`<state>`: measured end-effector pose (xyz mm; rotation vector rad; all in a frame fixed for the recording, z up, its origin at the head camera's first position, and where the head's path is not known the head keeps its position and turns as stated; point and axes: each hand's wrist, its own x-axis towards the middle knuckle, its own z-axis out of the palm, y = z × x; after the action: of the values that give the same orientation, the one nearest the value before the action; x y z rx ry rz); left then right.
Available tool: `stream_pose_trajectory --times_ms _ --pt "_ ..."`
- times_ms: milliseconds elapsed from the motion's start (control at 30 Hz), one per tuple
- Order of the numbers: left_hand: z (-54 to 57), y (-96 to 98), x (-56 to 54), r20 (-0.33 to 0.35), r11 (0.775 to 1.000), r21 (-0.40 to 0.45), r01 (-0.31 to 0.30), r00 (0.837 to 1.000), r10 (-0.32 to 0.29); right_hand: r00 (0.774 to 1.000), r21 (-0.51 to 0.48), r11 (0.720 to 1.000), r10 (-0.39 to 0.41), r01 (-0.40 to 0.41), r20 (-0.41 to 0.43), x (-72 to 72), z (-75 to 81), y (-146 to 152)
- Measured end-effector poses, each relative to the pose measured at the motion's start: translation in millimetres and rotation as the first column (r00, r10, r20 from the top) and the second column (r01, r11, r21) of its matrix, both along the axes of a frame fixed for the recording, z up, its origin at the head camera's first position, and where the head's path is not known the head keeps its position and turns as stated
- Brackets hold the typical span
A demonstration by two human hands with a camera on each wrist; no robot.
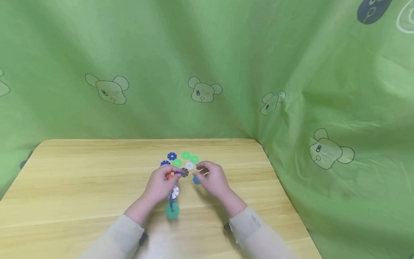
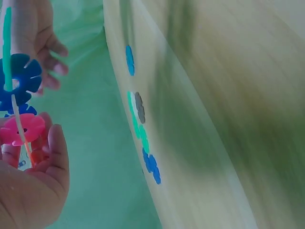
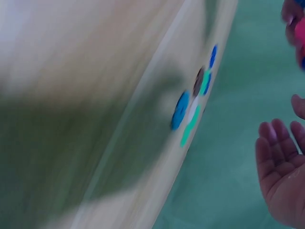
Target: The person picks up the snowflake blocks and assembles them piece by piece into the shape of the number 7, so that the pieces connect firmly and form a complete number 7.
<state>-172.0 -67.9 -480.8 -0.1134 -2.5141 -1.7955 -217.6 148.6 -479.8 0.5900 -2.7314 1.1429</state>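
Note:
My left hand (image 1: pixel 161 181) holds a chain of slotted plastic snowflake discs joined edge to edge, raised off the table. The chain hangs toward me, with a teal disc (image 1: pixel 172 211) at its low end and a white disc (image 1: pixel 175 191) above it. In the left wrist view, a pink disc (image 2: pixel 24 129) sits at the fingers, beside a blue disc (image 2: pixel 31 71) and the edge-on teal disc. To the right of the chain, my right hand (image 1: pixel 211 178) hovers with its fingers apart and nothing between them; the right wrist view shows them loosely bent.
Loose discs lie on the wooden table (image 1: pixel 81 187) beyond the hands: dark blue (image 1: pixel 172 156), green (image 1: pixel 185 155), white (image 1: pixel 189 165) and brown (image 1: pixel 184 172). A lighter blue disc (image 1: pixel 196 180) lies partly behind the right fingers. A green curtain (image 1: pixel 155 115) borders the table's back and right sides.

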Motion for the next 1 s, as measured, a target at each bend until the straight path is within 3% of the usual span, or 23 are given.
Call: stream_pose_trajectory --times_ms 167,333,467,667,1000 --pt "-6.3 -7.6 -3.6 0.034 0.999 -0.04 -0.017 0.999 0.018 0.991 0.196 0.976 -0.114 0.098 0.071 -11.7 -4.4 6.8" --pt "-7.8 -13.2 -6.6 0.06 0.999 -0.036 -0.022 0.998 0.024 0.968 0.322 0.94 -0.174 0.11 0.18 -15.5 -15.0 7.3" --pt "-8.2 -15.0 -8.4 0.074 0.999 -0.032 -0.026 0.997 0.028 0.958 0.371 0.925 -0.175 0.08 0.228 -17.0 -25.7 6.4" --pt "-8.6 -15.1 -9.3 0.067 0.997 -0.064 -0.035 0.997 0.04 0.965 0.449 0.894 -0.132 0.017 0.225 -18.9 -38.8 3.9" --pt "-7.3 -12.9 -9.8 0.111 0.997 -0.061 -0.048 0.992 0.055 0.966 0.474 0.88 -0.137 0.017 0.221 -21.5 -44.1 0.0"
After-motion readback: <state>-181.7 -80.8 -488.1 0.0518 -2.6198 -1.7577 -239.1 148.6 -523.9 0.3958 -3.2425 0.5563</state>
